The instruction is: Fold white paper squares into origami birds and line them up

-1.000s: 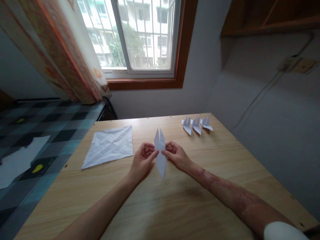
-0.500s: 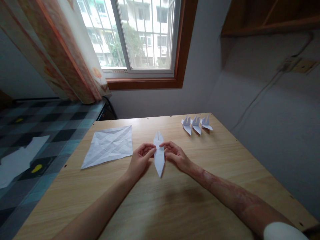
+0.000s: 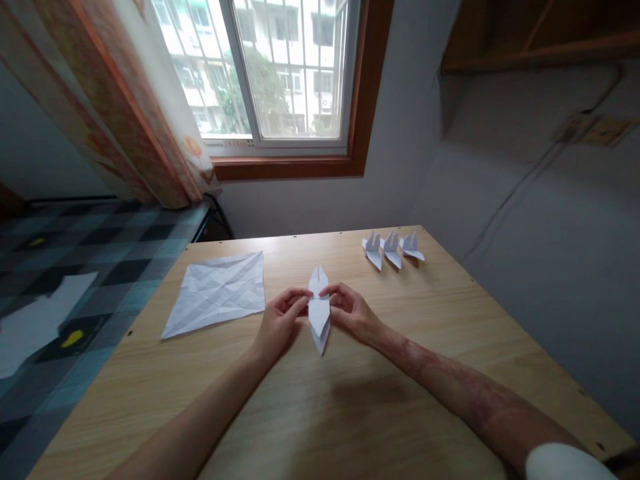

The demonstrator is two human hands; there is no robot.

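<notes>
A long folded white origami paper is held between my hands, over the middle of the table. Its far end splits into two narrow points, and its near flaps have come apart, one tip above the other. My left hand pinches the left edge at mid-length. On the opposite edge, my right hand grips it with thumb and fingers. Three folded paper cranes stand in a row at the far right of the table. To the left lies a creased square sheet of paper.
The wooden table sits below a barred window. A bed with a checked cover is at the left, with white paper on it. A cable hangs on the right wall, under a wooden shelf.
The upper near flap of the folded paper has lifted and bent away from the lower one, so its tip now sits farther up. Both hands stay almost where they were.
</notes>
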